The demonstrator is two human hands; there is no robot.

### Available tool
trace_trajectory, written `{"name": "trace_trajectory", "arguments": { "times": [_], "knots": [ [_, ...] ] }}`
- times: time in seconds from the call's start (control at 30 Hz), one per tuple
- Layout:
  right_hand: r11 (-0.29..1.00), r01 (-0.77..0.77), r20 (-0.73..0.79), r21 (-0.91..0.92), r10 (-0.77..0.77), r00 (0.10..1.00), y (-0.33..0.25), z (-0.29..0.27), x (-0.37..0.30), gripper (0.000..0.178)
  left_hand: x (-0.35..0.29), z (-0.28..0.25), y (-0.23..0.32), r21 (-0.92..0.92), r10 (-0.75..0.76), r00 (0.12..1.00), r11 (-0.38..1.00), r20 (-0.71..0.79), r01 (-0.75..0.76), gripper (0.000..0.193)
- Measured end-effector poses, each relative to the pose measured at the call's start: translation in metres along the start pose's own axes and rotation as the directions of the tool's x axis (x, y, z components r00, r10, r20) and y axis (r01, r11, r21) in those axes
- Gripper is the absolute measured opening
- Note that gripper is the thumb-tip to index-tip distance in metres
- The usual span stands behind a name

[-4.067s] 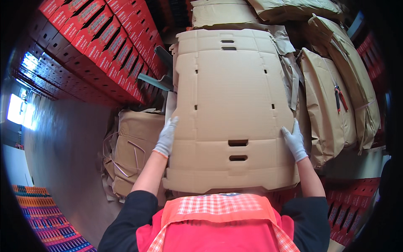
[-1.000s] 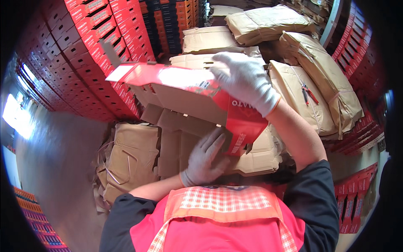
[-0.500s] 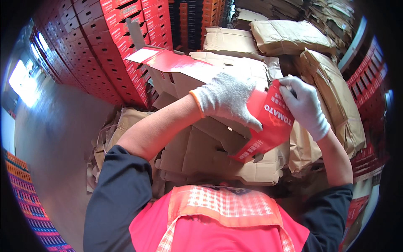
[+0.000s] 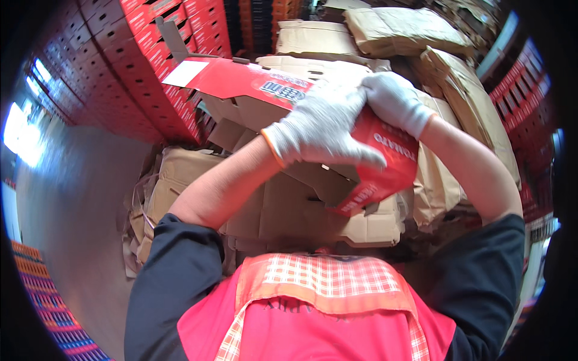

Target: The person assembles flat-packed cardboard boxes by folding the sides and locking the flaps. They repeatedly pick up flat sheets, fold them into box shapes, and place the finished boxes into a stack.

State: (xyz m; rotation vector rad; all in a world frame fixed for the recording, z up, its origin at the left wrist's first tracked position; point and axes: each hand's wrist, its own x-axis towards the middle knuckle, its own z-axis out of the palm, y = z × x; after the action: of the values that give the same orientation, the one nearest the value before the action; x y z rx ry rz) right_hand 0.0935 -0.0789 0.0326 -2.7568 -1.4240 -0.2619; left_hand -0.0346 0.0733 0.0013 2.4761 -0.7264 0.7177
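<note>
A red-printed cardboard box (image 4: 388,150), plain brown inside, is partly folded up in front of me. Its long red side (image 4: 241,81) stretches to the far left, with loose flaps at that end. My left hand (image 4: 328,126), in a white knit glove with an orange cuff, grips the box's corner, its thumb lying across the red end panel. Right beside it, my right hand (image 4: 397,102), gloved in white too, curls over the top edge of that same corner. Its fingertips meet the left hand and are partly hidden. Flat brown cardboard sheets (image 4: 283,210) lie stacked under the box.
Tall stacks of red boxes (image 4: 162,78) rise at the left. Brown paper-wrapped bundles (image 4: 409,30) lie at the back and right. More red stacks (image 4: 521,90) stand at the far right. Multicoloured stacks (image 4: 51,295) are at lower left, beside a grey floor (image 4: 90,198).
My right hand has moved left and away from me along the end panel's top edge, up against my left hand. The left hand keeps its hold on the corner. The view has shifted slightly.
</note>
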Motion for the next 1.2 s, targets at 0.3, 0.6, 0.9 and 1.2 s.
{"name": "trace_trajectory", "arguments": {
  "times": [0.3, 0.6, 0.9, 1.2],
  "knots": [
    [0.965, 0.043, -0.005, 0.26, -0.043, 0.999, -0.067, -0.013, -0.031, 0.059, -0.036, 0.012, -0.042, -0.746, -0.296, 0.923, 0.666, -0.245, 0.016, 0.059],
    [0.102, -0.063, 0.04, 0.993, 0.209, 0.977, 0.096, 0.022, -0.09, 0.032, -0.193, 0.001, 0.045, -0.089, -0.08, 0.99, 0.994, -0.118, 0.069, 0.146],
    [0.724, -0.408, 0.049, 0.556, 0.462, 0.886, 0.049, 0.221, -0.159, 0.036, -0.038, 0.021, 0.067, 0.058, 0.154, 0.977, 0.988, -0.148, -0.146, 0.083],
    [0.567, 0.224, -0.404, 0.792, 0.213, 0.889, 0.03, 0.011, -0.131, 0.036, 0.004, 0.089, 0.07, -0.12, 0.117, 0.766, 0.962, -0.632, -0.246, 0.114]
  ]
}}
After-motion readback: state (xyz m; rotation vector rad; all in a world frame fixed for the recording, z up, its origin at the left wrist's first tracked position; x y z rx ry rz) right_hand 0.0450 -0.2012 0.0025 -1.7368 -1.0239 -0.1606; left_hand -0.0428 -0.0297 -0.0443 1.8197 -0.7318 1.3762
